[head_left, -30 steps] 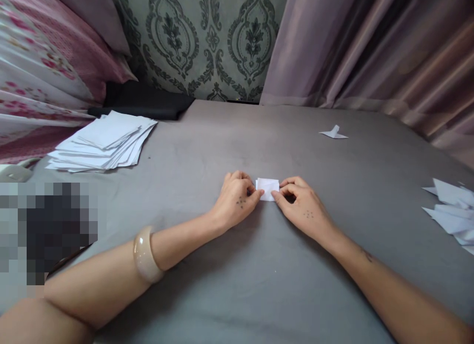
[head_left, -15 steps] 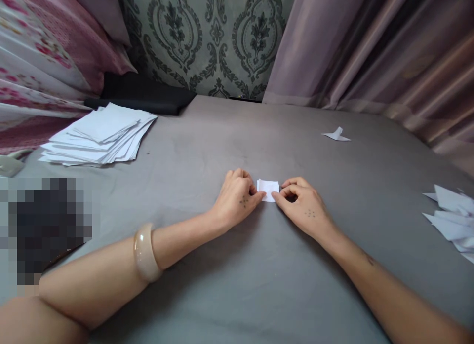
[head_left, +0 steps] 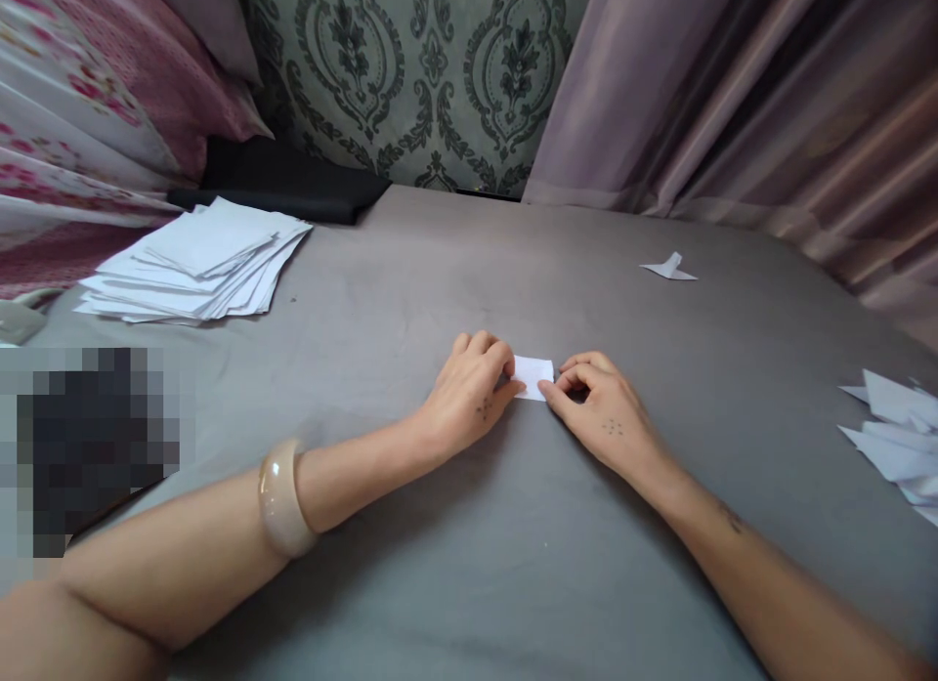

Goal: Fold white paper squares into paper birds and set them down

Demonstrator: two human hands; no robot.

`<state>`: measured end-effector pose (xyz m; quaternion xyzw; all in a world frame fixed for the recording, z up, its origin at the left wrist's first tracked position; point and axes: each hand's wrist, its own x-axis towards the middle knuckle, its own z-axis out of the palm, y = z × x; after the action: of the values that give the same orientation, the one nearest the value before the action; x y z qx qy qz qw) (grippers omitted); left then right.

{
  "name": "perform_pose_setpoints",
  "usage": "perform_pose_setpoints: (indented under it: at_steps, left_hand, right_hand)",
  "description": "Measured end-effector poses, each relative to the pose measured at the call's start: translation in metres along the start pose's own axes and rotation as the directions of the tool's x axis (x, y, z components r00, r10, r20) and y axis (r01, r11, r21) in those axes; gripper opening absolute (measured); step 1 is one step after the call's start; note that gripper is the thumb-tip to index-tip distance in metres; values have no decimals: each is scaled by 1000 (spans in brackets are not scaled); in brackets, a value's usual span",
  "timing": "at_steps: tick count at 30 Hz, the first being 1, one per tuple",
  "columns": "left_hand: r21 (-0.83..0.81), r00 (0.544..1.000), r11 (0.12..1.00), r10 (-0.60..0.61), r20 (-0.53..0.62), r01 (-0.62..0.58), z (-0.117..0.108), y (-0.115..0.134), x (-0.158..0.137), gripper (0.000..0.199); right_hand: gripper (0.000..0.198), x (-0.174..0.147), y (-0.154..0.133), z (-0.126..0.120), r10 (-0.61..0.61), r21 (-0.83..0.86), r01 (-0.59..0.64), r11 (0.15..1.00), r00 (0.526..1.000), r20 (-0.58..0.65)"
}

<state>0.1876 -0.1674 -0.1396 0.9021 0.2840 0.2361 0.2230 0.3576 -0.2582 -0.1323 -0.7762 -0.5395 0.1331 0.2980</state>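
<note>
A small white piece of folded paper (head_left: 533, 376) lies on the grey cloth between my two hands. My left hand (head_left: 475, 383) pinches its left side, the thumb on top near the lower edge and the index finger curled at the upper left corner. At the lower right corner, the thumb of my right hand (head_left: 605, 407) presses on the paper, with the fingers bent round behind its right edge. The fingertips of both hands are partly hidden, and so is the paper's left edge.
A stack of white paper sheets (head_left: 194, 261) lies at the back left, before a folded black cloth (head_left: 293, 178). One folded paper shape (head_left: 670, 267) sits at the back right. Several more pointed folded papers (head_left: 898, 437) are heaped at the right edge. Curtains (head_left: 703, 95) hang behind.
My left index finger has moved forward over the paper's upper left corner, covering more of its left edge. My right hand stays almost in place. The view has shifted slightly.
</note>
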Motion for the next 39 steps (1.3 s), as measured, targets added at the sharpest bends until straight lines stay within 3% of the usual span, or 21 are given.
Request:
perform_pose_setpoints:
  at_steps: [4,7,11,15,17,23,29,35,39]
  left_hand:
    - [158,955,952,232,182,-262,-8,6,4,20]
    - [235,922,909,280,267,-344,-14,7,6,26]
    - [184,910,912,309,277,-366,-23,1,6,29]
    - [99,809,842,469,353,-531,-37,-7,4,30]
    - [85,788,828,488,375,-554,-42,-9,3,30]
    - [10,829,898,401,390,-439,-48,-6,2,27]
    - [23,804,861,465,370,-508,-46,0,2,26]
    - [108,853,884,398,337,-456,-33,-12,10,22]
    - [109,853,869,437,286,-482,-26,-18,15,26]
  right_hand:
    - [15,-3,3,1,-118,-46,116,992,992,-45]
    - [3,-7,0,1,-307,-98,303,948,952,-26]
    - [29,-13,-4,-1,-488,-135,499,856,866,111]
    - [34,-20,-3,-7,-553,-260,580,772,815,175]
    - [39,-24,-2,-10,-564,-302,599,742,800,204]
    - [41,-28,-6,-14,-516,-313,568,761,823,238]
    - [35,-27,2,-19,-535,-284,560,778,828,165]
    - [31,-20,12,-18,-590,-302,598,742,797,128]
    - [25,-17,9,-16,-565,-303,556,774,822,69]
